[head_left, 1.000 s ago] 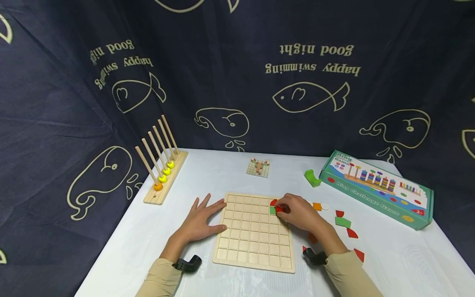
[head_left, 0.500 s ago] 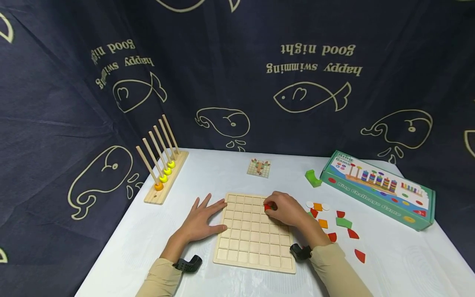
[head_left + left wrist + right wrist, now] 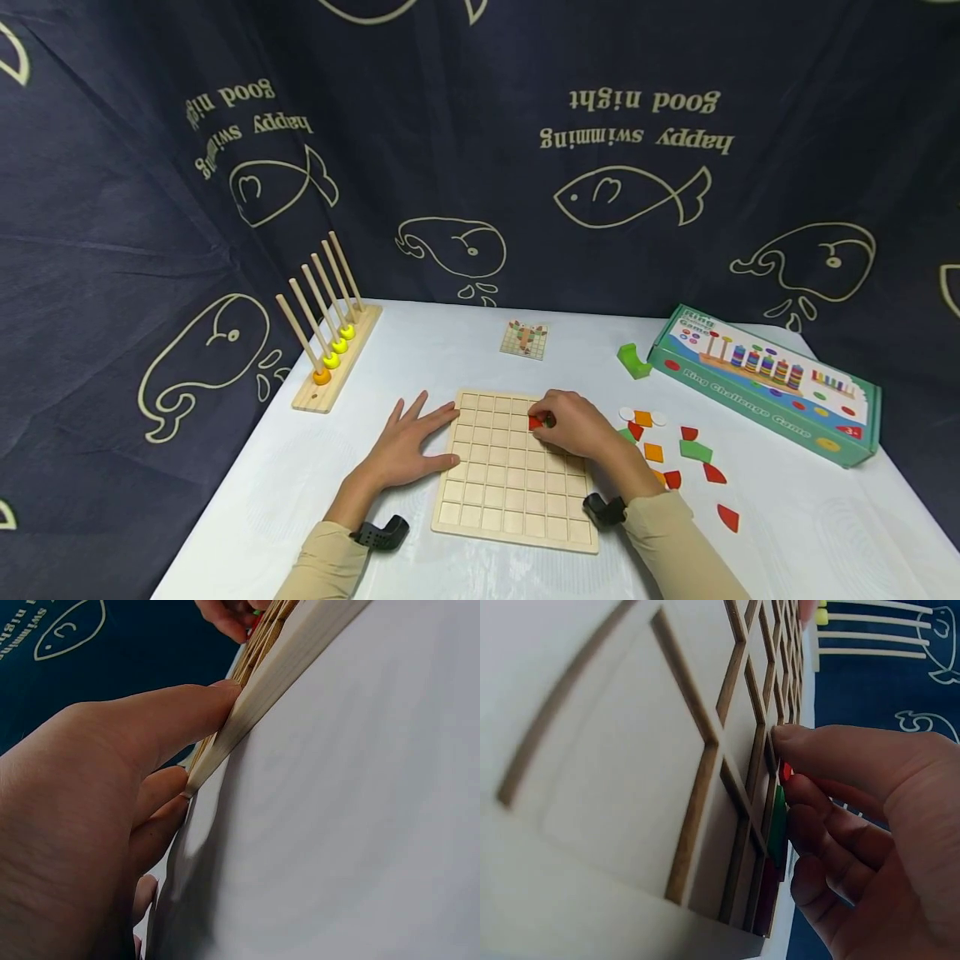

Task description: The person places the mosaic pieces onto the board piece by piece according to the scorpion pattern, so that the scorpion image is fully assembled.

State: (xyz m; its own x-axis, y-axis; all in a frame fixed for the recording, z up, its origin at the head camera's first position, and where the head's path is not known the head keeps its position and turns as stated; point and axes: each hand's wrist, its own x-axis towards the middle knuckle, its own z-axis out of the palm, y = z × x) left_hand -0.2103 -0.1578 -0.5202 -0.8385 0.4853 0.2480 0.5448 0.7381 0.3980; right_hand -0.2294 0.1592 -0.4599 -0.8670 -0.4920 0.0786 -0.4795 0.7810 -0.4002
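The wooden grid board (image 3: 514, 503) lies on the white table. Along its left edge, my left hand (image 3: 399, 450) rests with fingers spread; thumb and fingertips touch the rim. Over the upper right cells, my right hand (image 3: 576, 425) pinches a small red piece (image 3: 535, 422) between thumb and fingers, down at the grid. In the right wrist view a green piece (image 3: 777, 829) and a dark red piece (image 3: 766, 898) sit in cells near the board's edge, beside the curled fingers. My right hand mostly hides these cells in the head view.
Loose red, green, orange and white pieces, among them a green one (image 3: 696, 451), lie right of the board. Behind are a pattern card (image 3: 523, 340), a green arch-shaped block (image 3: 633, 361) and a game box (image 3: 765, 383). A peg stand (image 3: 337, 367) with rings stands left.
My right hand has shifted left across the board's upper cells, carrying the red piece one or so columns over. My left hand has stayed put.
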